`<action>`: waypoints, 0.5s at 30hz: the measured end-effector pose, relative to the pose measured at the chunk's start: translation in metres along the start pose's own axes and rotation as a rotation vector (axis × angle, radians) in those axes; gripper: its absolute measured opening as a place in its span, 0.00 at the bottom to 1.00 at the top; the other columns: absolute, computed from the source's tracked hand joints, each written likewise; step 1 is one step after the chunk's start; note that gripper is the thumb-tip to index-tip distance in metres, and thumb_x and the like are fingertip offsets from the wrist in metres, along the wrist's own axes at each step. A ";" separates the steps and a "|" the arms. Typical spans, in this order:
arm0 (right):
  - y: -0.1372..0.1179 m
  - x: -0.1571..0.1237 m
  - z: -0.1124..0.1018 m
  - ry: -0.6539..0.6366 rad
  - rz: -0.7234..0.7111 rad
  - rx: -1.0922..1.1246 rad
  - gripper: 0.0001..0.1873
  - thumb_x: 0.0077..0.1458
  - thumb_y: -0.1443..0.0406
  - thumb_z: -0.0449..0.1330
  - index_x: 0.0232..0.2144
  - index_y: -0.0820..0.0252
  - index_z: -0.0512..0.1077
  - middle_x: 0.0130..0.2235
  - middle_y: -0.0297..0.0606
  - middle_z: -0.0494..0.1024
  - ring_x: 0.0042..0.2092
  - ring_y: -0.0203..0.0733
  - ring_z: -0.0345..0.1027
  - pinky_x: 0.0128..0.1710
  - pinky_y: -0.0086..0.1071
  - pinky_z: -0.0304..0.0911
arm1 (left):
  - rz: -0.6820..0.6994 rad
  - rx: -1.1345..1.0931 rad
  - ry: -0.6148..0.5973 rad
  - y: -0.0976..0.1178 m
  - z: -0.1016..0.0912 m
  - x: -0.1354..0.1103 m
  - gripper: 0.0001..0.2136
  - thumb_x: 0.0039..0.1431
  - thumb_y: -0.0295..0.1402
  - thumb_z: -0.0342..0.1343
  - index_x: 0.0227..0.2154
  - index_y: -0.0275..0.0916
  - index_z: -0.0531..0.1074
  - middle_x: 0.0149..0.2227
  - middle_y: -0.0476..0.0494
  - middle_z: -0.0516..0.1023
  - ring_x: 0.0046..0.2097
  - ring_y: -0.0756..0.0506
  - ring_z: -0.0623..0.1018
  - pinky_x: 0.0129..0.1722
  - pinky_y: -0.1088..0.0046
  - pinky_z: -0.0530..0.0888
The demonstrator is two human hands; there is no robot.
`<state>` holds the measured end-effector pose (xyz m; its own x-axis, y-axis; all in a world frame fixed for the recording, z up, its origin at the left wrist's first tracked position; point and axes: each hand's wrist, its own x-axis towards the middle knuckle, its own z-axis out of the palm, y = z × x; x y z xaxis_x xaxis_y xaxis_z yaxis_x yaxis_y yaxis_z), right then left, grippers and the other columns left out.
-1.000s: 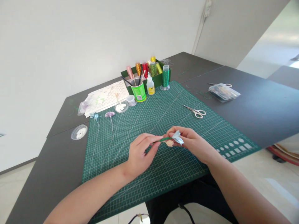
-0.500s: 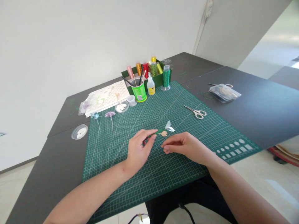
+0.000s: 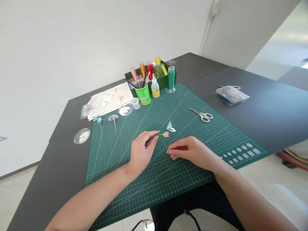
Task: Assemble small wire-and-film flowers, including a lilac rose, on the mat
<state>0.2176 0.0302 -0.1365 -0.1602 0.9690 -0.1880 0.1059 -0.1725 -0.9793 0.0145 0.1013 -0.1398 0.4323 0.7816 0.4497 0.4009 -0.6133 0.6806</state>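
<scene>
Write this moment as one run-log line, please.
Left hand: pinches green stem with pale-blue flower and beige piece | Right hand: closed, contents unclear, not touching flower | Scissors: on cutting mat

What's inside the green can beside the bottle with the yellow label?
Dark sticks and pale sticks poke out of the green can; its front wall covers their lower ends and anything else inside.

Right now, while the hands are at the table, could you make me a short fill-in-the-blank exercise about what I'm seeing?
1. The pale blue flower is held by its green stem in the person's ____ hand.
2. The bottle beside the green can has a ____ label.
3. The scissors on the cutting mat have ____ handles.

Missing words: left; yellow; white.
</scene>
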 end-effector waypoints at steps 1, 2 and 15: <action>0.000 0.000 0.000 0.003 0.000 -0.008 0.08 0.55 0.60 0.67 0.31 0.56 0.84 0.28 0.35 0.84 0.33 0.43 0.79 0.37 0.36 0.75 | -0.004 0.001 0.010 -0.001 0.000 0.001 0.08 0.68 0.30 0.58 0.45 0.41 0.81 0.34 0.48 0.81 0.31 0.50 0.76 0.29 0.76 0.73; -0.001 0.000 0.000 0.006 -0.001 -0.017 0.08 0.55 0.60 0.67 0.31 0.56 0.84 0.29 0.35 0.84 0.33 0.44 0.79 0.38 0.36 0.74 | -0.006 0.002 0.019 -0.001 0.000 0.001 0.08 0.68 0.30 0.59 0.45 0.41 0.81 0.34 0.48 0.81 0.30 0.50 0.76 0.29 0.76 0.72; 0.004 0.004 -0.004 0.344 -0.220 -0.399 0.08 0.59 0.61 0.64 0.30 0.54 0.81 0.44 0.41 0.81 0.41 0.47 0.76 0.39 0.40 0.69 | 0.518 -0.004 -0.043 0.010 -0.008 -0.008 0.08 0.72 0.27 0.52 0.49 0.40 0.73 0.38 0.46 0.81 0.36 0.51 0.79 0.34 0.76 0.75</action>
<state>0.2213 0.0342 -0.1404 0.1017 0.9878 0.1176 0.4790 0.0550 -0.8761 0.0088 0.0898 -0.1326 0.6064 0.3704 0.7036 0.1228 -0.9179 0.3774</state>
